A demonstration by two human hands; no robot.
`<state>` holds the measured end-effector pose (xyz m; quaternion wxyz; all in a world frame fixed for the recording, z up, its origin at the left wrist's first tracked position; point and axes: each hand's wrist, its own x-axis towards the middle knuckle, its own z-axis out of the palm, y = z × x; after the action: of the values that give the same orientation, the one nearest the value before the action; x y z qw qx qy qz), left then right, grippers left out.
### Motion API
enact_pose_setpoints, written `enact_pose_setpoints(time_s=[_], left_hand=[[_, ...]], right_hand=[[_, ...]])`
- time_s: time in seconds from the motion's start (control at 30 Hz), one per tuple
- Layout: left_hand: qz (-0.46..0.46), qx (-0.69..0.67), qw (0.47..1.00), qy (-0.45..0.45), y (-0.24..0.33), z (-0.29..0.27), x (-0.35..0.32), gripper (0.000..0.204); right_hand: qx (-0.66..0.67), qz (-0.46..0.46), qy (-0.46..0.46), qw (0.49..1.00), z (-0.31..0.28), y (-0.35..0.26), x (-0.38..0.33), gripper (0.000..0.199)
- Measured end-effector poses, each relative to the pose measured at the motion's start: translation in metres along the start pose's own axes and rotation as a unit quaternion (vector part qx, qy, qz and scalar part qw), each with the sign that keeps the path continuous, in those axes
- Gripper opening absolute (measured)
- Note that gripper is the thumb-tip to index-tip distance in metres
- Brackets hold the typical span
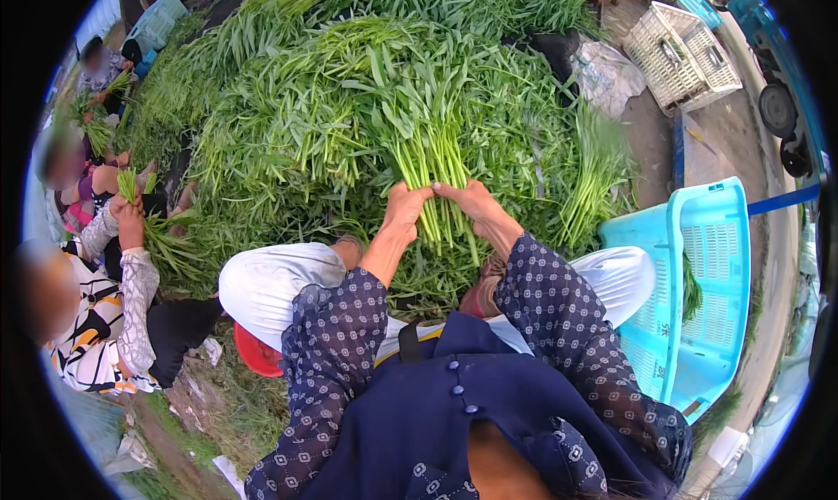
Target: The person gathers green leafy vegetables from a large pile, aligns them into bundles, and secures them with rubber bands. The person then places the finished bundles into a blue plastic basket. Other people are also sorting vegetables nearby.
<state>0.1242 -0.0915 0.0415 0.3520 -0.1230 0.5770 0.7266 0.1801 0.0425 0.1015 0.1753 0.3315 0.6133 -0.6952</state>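
Note:
Both my hands are wrapped round one bunch of long-stemmed leafy greens (pixel 436 158), held in front of me with the leaves pointing away and the pale stem ends toward me. My left hand (pixel 405 208) closes on the bunch's left side, and my right hand (pixel 478 205) closes on its right side. The thumbs meet across the top of the stems. Beneath and beyond the bunch spreads a large heap of the same greens (pixel 288 124). A sheaf with its stems lined up (pixel 587 186) lies on the heap to the right of my hands.
At my right stands a turquoise plastic crate (pixel 711 303) with a few greens inside. A cream-coloured basket (pixel 681 59) sits at the far right beside a crumpled white sack (pixel 609 79). A red rounded thing (pixel 257 351) shows under my left knee. Co-workers handling greens sit along the left.

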Motion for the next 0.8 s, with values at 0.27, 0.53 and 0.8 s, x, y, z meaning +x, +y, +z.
enact_pose_setpoints(time_s=[0.27,0.53,0.8], left_hand=[[0.009,0.013,0.999,-0.044,0.007,-0.022,-0.006,0.024],[-0.006,0.065,0.993,-0.094,0.140,-0.074,-0.075,0.034],[-0.015,0.408,0.902,-0.141,0.227,-0.065,-0.109,0.032]], right_hand=[[0.143,0.009,-0.032,0.989,-0.004,0.018,0.027,0.022],[-0.131,-0.112,0.003,0.985,-0.146,-0.052,-0.021,0.023],[-0.358,-0.115,0.005,0.927,-0.181,-0.093,-0.075,0.026]])
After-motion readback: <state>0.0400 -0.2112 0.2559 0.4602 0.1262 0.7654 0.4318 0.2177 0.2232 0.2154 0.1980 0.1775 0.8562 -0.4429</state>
